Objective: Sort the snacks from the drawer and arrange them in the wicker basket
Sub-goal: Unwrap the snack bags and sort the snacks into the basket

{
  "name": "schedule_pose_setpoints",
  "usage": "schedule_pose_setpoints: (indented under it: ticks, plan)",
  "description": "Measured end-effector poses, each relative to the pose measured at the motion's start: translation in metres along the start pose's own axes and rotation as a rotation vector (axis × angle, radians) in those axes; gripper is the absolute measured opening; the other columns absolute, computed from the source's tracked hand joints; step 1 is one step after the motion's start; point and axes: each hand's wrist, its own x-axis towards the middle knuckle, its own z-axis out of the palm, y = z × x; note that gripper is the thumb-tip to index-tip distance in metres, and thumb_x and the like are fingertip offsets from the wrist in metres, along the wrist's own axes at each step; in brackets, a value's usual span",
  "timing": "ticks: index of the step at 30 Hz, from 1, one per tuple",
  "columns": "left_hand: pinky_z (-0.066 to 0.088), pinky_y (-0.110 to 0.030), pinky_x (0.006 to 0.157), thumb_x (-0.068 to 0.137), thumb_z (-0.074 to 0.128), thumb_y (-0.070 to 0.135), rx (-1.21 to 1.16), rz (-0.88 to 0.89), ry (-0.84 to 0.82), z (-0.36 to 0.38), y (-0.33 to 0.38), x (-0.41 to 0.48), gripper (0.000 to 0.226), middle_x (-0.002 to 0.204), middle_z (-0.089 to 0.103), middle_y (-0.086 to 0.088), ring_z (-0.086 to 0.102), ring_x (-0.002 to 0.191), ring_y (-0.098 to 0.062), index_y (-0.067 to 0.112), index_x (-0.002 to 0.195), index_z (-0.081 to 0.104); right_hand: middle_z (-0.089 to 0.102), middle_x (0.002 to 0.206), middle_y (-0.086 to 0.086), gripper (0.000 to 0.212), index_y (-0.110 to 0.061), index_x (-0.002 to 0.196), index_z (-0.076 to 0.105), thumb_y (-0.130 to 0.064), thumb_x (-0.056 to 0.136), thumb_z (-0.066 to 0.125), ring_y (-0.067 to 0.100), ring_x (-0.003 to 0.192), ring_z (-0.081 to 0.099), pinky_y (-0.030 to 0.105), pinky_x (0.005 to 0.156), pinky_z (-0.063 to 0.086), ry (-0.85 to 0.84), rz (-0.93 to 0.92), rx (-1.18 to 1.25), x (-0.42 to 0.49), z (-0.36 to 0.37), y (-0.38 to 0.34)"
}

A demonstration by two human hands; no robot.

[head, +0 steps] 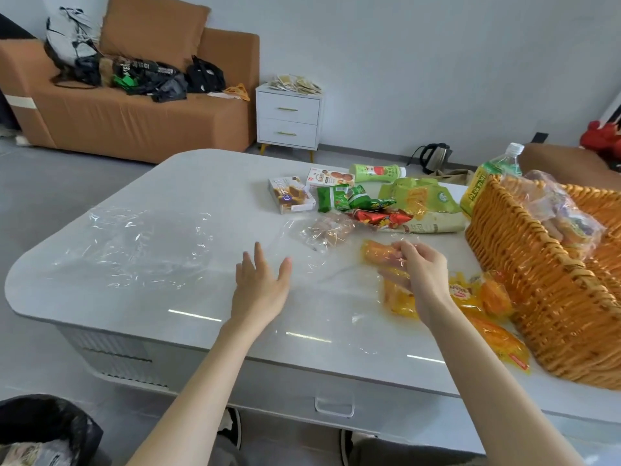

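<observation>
Fingers (408, 253) of the right hand (421, 274) were curled round an orange packet (378, 255) over the middle of the table (151, 314). The left hand (260, 284) was held to its left, empty, with fingers straight and spread. More yellow packets (484, 297) were strewn just beside the wicker basket (537, 297) at the right, where a clear bag of rolls (561, 216) was already laid inside. Green packets (349, 198), boxes (290, 195) and a bottle (378, 172) were gathered on the far side. Clear plastic wrap (141, 247) was spread at the left.
</observation>
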Motion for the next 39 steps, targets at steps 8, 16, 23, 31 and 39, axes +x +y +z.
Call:
schedule_pose_setpoints:
  ticks: [8, 16, 23, 31, 39]
  plan:
    - [0.031, -0.026, 0.1, 0.089, 0.047, 0.062, -0.525, -0.058, -0.012, 0.007, 0.032, 0.006, 0.067, 0.145, 0.043, 0.001, 0.041, 0.133, -0.016, 0.024, 0.144, 0.038, 0.076, 0.091, -0.003, 0.023, -0.014, 0.081, 0.047, -0.014, 0.101, 0.036, 0.013, 0.076, 0.063, 0.026, 0.074, 0.049, -0.198, -0.149, -0.141, -0.003, -0.037, -0.02]
    - [0.043, -0.013, 0.076, 0.088, 0.063, 0.039, -0.815, 0.114, 0.062, 0.0, 0.047, 0.01, 0.022, 0.096, 0.069, 0.013, 0.062, 0.088, -0.004, 0.022, 0.102, 0.066, 0.072, 0.095, -0.008, 0.024, 0.0, 0.087, 0.055, -0.017, 0.095, 0.039, 0.012, 0.097, 0.059, 0.028, 0.089, 0.043, -0.211, -0.249, -0.275, -0.003, -0.053, -0.023]
    - [0.034, -0.015, 0.104, 0.094, 0.053, -0.001, -0.883, 0.43, 0.048, -0.012, 0.042, 0.011, 0.034, 0.117, 0.061, 0.019, 0.047, 0.125, 0.0, 0.03, 0.105, 0.059, 0.074, 0.09, 0.001, 0.045, -0.009, 0.075, 0.06, -0.013, 0.099, 0.022, 0.013, 0.095, 0.067, 0.028, 0.089, 0.041, -0.411, -0.312, 0.016, -0.009, -0.066, -0.038]
    - [0.046, -0.012, 0.089, 0.089, 0.03, -0.022, -0.583, 0.133, -0.325, -0.017, -0.003, 0.01, 0.059, 0.136, 0.055, 0.007, 0.051, 0.123, -0.006, 0.017, 0.11, 0.068, 0.075, 0.096, 0.012, 0.015, -0.005, 0.091, 0.062, -0.02, 0.09, 0.065, 0.017, 0.077, 0.072, 0.026, 0.073, 0.059, -0.524, 0.251, -0.152, 0.004, -0.062, 0.003]
    - [0.052, -0.043, 0.09, 0.09, 0.055, 0.053, -0.697, -0.361, -0.271, -0.009, 0.007, 0.019, 0.039, 0.114, 0.058, -0.007, 0.062, 0.089, -0.025, 0.023, 0.113, 0.051, 0.073, 0.108, 0.002, 0.071, -0.023, 0.139, 0.03, -0.018, 0.083, 0.073, 0.015, 0.104, 0.068, 0.038, 0.101, 0.048, -0.666, 0.123, -0.354, -0.005, -0.057, 0.003]
